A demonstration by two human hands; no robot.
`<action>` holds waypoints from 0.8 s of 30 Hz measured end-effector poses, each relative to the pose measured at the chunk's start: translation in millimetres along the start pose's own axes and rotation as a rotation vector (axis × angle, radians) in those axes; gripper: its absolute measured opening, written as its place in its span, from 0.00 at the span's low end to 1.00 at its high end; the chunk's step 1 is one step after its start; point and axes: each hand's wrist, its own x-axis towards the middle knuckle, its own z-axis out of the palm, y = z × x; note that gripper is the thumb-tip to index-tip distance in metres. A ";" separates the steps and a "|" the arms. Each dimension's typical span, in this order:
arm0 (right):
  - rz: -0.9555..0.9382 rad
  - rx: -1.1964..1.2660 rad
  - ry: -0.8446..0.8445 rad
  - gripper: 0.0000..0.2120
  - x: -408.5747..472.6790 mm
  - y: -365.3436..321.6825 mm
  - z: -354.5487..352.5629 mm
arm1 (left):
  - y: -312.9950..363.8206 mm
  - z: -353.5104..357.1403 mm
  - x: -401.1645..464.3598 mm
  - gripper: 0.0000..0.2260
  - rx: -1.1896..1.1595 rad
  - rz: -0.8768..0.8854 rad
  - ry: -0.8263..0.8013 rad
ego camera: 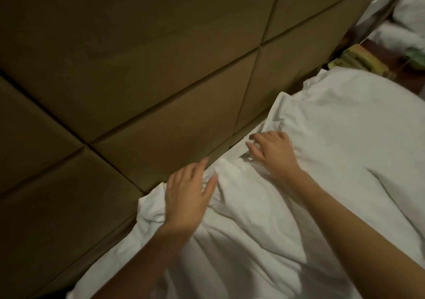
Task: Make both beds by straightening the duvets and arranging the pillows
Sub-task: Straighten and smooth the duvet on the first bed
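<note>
At the headboard [142,73], head view: smooth the duvet [264,225] outward from its rumpled top edge, flattening folds toward the pillow [349,124]. Left hand [188,197] flat, grip wide, resting on duvet; right hand [273,153] spread at the pillow's edge, holding nothing.

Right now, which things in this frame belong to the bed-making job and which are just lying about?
Part of the job:
- white duvet, rumpled, under both hands
- pillow at the headboard
- left hand, flat on the duvet
- right hand, fingers at the pillow's edge
- second bed's white bedding, far right

Lying about:
- padded headboard
- bedside table with a blurred telephone
</note>
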 end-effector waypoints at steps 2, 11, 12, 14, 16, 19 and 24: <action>-0.005 -0.090 0.054 0.21 4.0 12.9 -17.6 | 30.2 8.3 5.4 0.30 -0.100 0.054 -0.022; 0.283 -0.212 -0.290 0.42 -16.4 58.7 8.4 | 41.9 68.1 17.7 0.34 -0.064 -0.012 -0.472; 0.284 -0.202 -0.288 0.43 -16.5 57.4 13.4 | 38.8 71.0 18.7 0.33 -0.089 -0.009 -0.489; 0.317 -0.171 -0.218 0.43 -16.9 57.2 17.6 | 34.0 72.6 21.1 0.30 -0.174 -0.011 -0.471; 0.348 -0.177 -0.116 0.41 -19.8 58.9 21.2 | 28.9 71.2 26.9 0.27 -0.249 -0.020 -0.423; 0.380 -0.230 -0.090 0.37 -22.4 60.4 27.6 | 25.5 66.4 39.6 0.25 -0.302 0.013 -0.363; 0.464 -0.027 0.035 0.24 -12.5 58.1 28.9 | 18.3 56.6 58.2 0.23 -0.358 0.079 -0.333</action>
